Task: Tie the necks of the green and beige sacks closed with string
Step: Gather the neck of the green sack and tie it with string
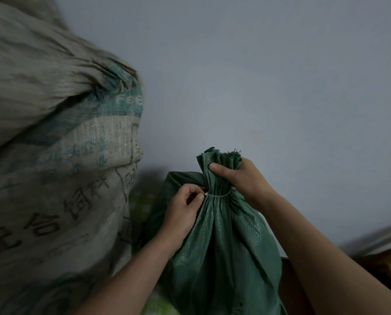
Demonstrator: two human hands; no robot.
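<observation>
A pale blue-grey wall [258, 76] fills the upper and right parts of the frame. Against it, a bulky beige woven sack [53, 178] takes up the whole left side, printed with dark characters and a teal band, its top bunched and slumped toward the centre. The sack is blurred, and whether its neck is tied cannot be told.

In the lower centre stands a smaller green woven sack [224, 246], upright, just beside the beige one, with its mouth gathered into a pleated neck. A strip of light green patterned surface [142, 201] shows between the two sacks. A brownish shape at the lower right corner is too blurred to name.

Two bare forearms reach in from the bottom edge. The right hand [242, 178] is wrapped around the gathered neck above the binding — thumb across the front of the pleats, frayed fabric ends poking out above it. The left hand [185, 205], lower and to the left, has its fingers curled and pinches at the left side of the neck, where a thin pale string [219, 195] circles the fabric — drawn in snug below the right hand.
</observation>
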